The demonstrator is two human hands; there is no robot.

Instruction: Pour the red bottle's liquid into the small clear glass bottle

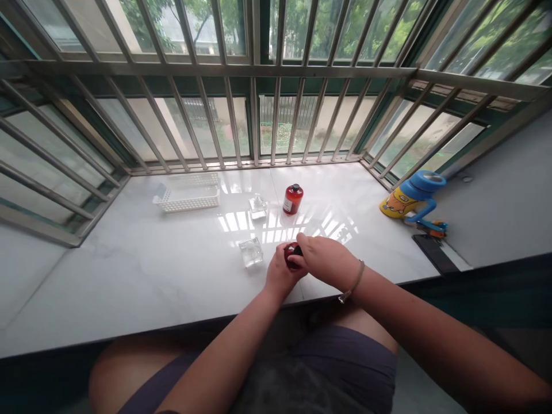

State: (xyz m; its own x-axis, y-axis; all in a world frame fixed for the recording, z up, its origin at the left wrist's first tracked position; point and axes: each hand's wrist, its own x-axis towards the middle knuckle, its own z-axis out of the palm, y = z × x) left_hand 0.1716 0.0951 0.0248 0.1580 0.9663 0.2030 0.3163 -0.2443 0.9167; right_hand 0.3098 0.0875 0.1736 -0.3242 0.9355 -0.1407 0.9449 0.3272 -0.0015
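My left hand [279,275] is wrapped round a small dark red bottle [292,255] near the front edge of the white marble sill [172,270]. My right hand [325,259] pinches the bottle's black top from above. Just left of the hands stands a clear glass cube-shaped bottle [250,251]. Farther back stand a second clear glass bottle [257,206] and a red bottle with a black cap and white label [292,199].
A white plastic basket [188,194] lies at the back left. A yellow and blue flask [411,198] lies on its side at the right, with a dark phone [435,253] beside it. Metal window bars [254,115] enclose the sill.
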